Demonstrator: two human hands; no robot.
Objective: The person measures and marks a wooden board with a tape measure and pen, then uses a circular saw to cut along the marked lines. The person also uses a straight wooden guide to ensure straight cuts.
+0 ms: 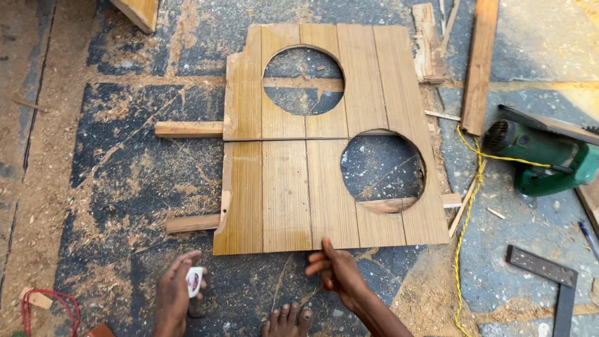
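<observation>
A panel of joined wooden planks (pixel 287 187) lies flat on the floor, with two large round holes cut in it, one at the top middle and one at the right. It rests on two wooden battens (pixel 187 129) that stick out on its left. My right hand (pixel 337 271) touches the panel's near edge with its fingertips. My left hand (pixel 178 290) sits on the floor just below the panel's left corner, closed around a small white container with a red label (pixel 194 282). The toes of one foot (pixel 287 317) show between my hands.
A green electric power tool (pixel 540 156) with a yellow cord (pixel 468 206) lies at the right. A metal square (pixel 552 278) and a blue pen (pixel 588 237) lie nearby. Loose planks (pixel 479 62) sit at the top right. Sawdust covers the floor. A red cord (pixel 47 306) is at the bottom left.
</observation>
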